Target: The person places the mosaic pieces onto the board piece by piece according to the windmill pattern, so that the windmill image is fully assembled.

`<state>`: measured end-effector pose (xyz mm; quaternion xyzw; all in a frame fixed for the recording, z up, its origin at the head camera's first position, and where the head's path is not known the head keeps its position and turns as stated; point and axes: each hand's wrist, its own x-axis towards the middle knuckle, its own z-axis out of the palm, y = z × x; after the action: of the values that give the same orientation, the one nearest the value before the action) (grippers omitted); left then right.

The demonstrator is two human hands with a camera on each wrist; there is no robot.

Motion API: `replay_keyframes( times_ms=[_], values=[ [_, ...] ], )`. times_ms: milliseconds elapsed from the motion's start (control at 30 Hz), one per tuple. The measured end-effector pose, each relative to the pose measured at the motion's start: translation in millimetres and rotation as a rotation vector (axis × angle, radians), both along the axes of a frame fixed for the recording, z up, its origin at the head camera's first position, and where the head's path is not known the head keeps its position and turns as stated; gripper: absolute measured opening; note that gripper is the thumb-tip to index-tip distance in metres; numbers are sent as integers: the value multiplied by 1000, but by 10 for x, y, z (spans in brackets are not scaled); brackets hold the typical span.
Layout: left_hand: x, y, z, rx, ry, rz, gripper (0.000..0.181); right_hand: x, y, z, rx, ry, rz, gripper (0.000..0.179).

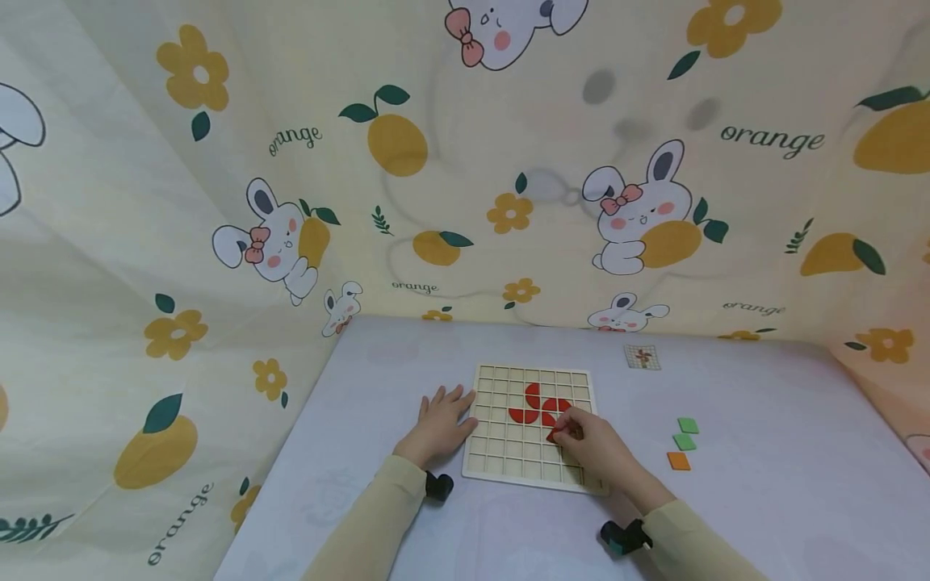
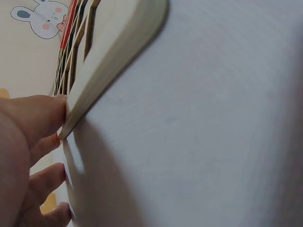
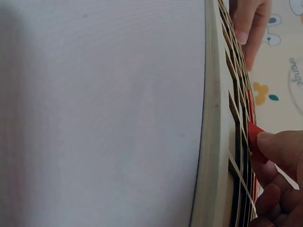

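Observation:
A square wooden grid board (image 1: 508, 472) lies on the table, with several red quarter-round tiles (image 1: 525, 415) set in its cells as a pinwheel shape. My right hand (image 1: 597, 445) is over the board's right half, pinching a small red tile (image 3: 255, 142) between thumb and fingers. That tile is tilted against the grid, just below the pinwheel, and the fingers partly cover it. At the board's left edge my left hand (image 1: 437, 424) rests with its fingers spread. In the left wrist view, its thumb (image 2: 40, 113) touches the wooden rim.
Right of the board lie two green tiles (image 1: 686, 433) and an orange tile (image 1: 679, 461). A small pattern card (image 1: 643, 357) showing a red pinwheel on a grid lies farther back. A printed curtain (image 1: 465, 242) hangs behind the white table (image 1: 763, 403).

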<state>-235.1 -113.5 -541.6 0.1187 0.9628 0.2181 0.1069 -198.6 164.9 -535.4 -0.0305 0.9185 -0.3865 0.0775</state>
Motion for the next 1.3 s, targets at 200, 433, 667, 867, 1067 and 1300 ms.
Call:
replay_keyframes(
  times_ms=[200,433,667,867,1067,1300],
  values=[
    [8,10,42,-4,8,-2,55,-10,-15,-36,4,29,10,7],
    [17,17,54,2,-5,3,55,7,-34,-35,36,40,18,5],
    [12,15,20,0,1,-2,55,20,-48,-18,46,53,23,9],
    [12,15,22,-9,3,-7,55,58,-17,8,47,40,0,14],
    [25,13,62,-11,-3,3,55,47,-3,-9,52,52,13,14],
    [28,18,64,-12,-2,4,55,28,-30,-43,74,102,23,12]
  ],
)
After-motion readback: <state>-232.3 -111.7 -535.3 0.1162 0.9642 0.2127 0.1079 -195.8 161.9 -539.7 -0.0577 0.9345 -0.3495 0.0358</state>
